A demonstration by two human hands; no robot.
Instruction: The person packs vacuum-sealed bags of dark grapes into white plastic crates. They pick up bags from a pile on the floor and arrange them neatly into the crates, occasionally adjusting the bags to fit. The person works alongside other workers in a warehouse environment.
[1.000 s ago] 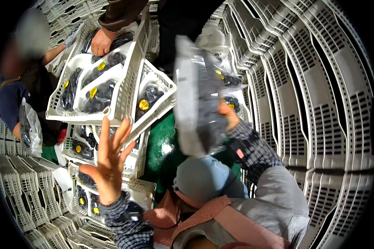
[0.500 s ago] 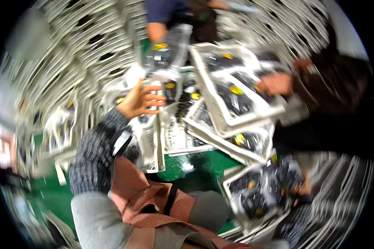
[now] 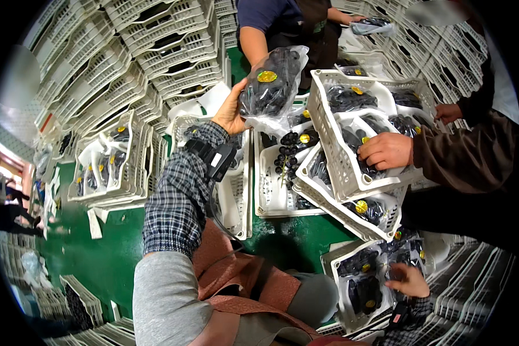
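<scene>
My left hand [image 3: 230, 111], at the end of a checked sleeve, is closed on the lower left edge of a clear bag of dark grapes [image 3: 269, 86] with a gold sticker. A co-worker's arm [image 3: 254, 46] reaches down behind the same bag; that person's fingers are hidden by it. Low on the right, my right hand [image 3: 410, 281] rests over a pale plastic crate [image 3: 345, 314] of bagged grapes. Its thumb and fingers are apart, beside a bag of grapes [image 3: 406, 252] at the crate's far side.
Another co-worker's hand [image 3: 386, 151] lies on bagged grapes in a stacked crate [image 3: 352, 184] at right. A crate with loose grapes [image 3: 286, 154] stands at centre on the green floor [image 3: 121, 242]. Tall crate stacks [image 3: 173, 46] line the back; filled crates [image 3: 106, 179] stand left.
My left hand, outstretched and without a bag before, now grips the bag that the co-worker held out. My right hand has shifted left and down over its crate. The view has steadied.
</scene>
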